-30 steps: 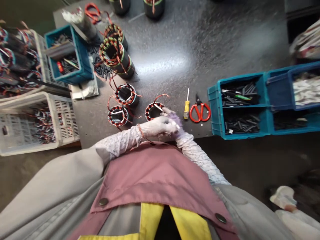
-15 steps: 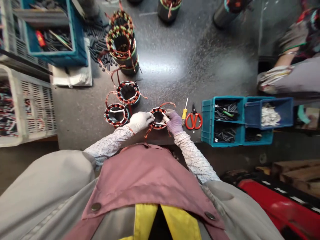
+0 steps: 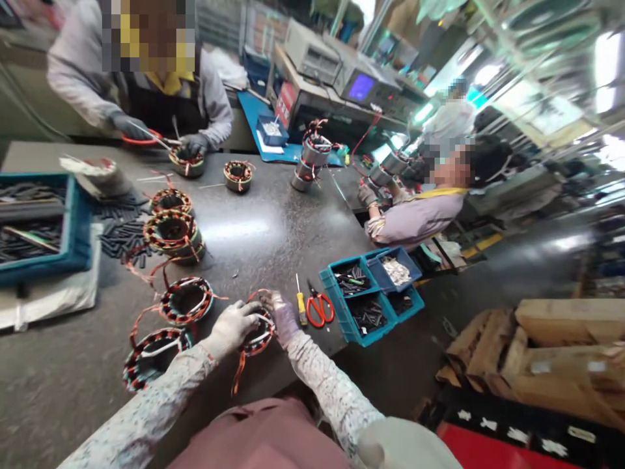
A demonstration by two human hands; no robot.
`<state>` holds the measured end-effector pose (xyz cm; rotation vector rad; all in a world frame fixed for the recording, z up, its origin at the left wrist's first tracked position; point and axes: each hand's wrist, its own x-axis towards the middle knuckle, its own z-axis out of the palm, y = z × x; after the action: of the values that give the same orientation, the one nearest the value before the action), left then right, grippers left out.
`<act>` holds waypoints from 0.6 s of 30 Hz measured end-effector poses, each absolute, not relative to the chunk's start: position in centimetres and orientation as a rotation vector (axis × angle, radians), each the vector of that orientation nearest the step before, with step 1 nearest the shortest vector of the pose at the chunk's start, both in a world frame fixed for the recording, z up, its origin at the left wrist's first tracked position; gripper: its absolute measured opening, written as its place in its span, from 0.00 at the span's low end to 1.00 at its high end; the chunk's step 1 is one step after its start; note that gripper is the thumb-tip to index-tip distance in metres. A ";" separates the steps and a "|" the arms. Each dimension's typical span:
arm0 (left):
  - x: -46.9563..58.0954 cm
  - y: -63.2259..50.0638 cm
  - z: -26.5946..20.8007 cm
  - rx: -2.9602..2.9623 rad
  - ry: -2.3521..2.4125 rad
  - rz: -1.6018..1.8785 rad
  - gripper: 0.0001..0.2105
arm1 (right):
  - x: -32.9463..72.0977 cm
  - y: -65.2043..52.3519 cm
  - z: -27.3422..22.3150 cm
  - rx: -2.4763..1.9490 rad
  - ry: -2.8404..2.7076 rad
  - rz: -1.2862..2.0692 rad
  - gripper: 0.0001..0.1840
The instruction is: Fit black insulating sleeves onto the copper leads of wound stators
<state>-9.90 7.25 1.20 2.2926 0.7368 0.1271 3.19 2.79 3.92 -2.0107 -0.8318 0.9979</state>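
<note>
A wire-wound stator (image 3: pixel 261 340) with a dark core, orange-red windings and white sleeving stands on the table between my hands. My gloved left hand (image 3: pixel 230 329) grips its left rim, fingers bent over the edge. On the far right side, my right hand (image 3: pixel 282 317), in a white and purple glove, is closed at the rim by an orange lead; its fingertips are blurred. An orange lead (image 3: pixel 238 374) hangs from the near side. Left of my hands are two similar stators, one nearer (image 3: pixel 134 365) and one farther (image 3: pixel 170 309).
Right of my hands lie a yellow-handled screwdriver (image 3: pixel 301 307) and red-handled scissors (image 3: pixel 319 309), beside a teal divided bin (image 3: pixel 354 335). Stacked stators (image 3: pixel 195 251) and loose black tubes (image 3: pixel 122 231) are farther left. Co-workers sit across (image 3: pixel 141 98) and at right (image 3: pixel 420 215).
The head view has tilted up and turned, bringing co-workers and the room into sight. My right hand has shifted from the stator's right side toward its far rim. My left hand stays on the stator.
</note>
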 end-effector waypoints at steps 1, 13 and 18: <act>-10.2 7.1 1.1 2.287 0.799 0.088 0.12 | 2.2 3.7 3.6 -2.007 -0.849 1.044 0.17; -17.4 4.3 2.9 2.176 1.196 0.038 0.14 | 5.5 -1.6 4.9 -2.083 -1.168 1.153 0.13; -17.3 5.2 7.1 2.015 1.350 0.322 0.14 | 11.6 -4.8 4.7 -2.130 -1.041 1.182 0.16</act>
<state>-17.33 5.20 7.11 2.0151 1.3499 0.3223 11.61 -4.76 4.66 -2.1295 -1.0411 1.1815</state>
